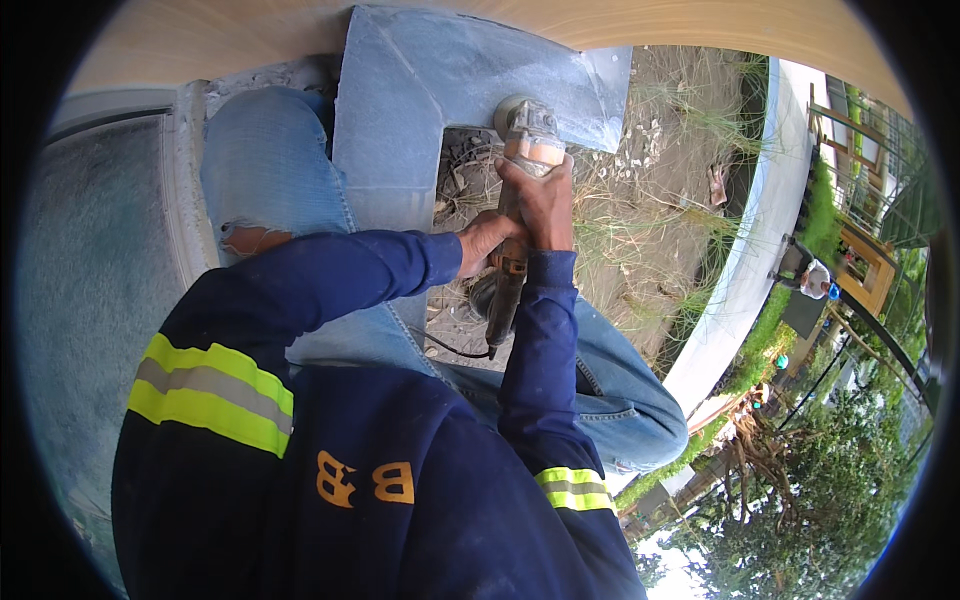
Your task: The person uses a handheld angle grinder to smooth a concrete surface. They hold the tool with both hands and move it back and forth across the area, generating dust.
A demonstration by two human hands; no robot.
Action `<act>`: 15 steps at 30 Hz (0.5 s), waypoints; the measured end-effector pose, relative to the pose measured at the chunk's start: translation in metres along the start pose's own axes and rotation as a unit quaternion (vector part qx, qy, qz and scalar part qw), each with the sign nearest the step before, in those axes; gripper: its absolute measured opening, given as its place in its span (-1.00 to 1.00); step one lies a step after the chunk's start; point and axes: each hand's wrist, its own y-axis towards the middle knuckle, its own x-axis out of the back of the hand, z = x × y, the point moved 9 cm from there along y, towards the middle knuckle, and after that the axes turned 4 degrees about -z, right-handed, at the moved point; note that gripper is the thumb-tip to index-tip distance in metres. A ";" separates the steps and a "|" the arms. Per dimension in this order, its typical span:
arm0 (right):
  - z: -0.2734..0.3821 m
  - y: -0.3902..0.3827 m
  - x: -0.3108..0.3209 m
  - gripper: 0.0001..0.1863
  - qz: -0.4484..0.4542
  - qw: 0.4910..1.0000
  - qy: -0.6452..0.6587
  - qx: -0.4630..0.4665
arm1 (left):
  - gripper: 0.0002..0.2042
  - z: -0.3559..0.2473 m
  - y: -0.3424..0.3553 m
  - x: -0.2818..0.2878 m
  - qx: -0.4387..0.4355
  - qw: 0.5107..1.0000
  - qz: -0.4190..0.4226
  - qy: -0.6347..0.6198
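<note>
Both my hands grip an angle grinder (pixel 522 170) with a grey head and a dark handle. My right hand (pixel 543 198) wraps its body just behind the head. My left hand (pixel 485 240) holds the rear handle lower down. The grinder's disc meets the inner edge of a grey stone slab (pixel 400 110), where an L-shaped notch is cut out. My knee in torn blue jeans (pixel 262 180) rests beside the slab. A black cord (pixel 455 348) trails from the grinder's tail.
Dry grass and rubble (pixel 650 190) lie right of the slab, bounded by a white curved kerb (pixel 745 270). A grey concrete surface (pixel 90 280) is on the left. Trees, green plants and a person (pixel 812 280) are at the far right.
</note>
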 end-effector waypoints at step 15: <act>0.011 -0.008 -0.009 -0.19 0.002 0.998 -0.058 0.010 | -0.63 0.004 0.006 0.015 -0.044 0.998 0.019 -0.035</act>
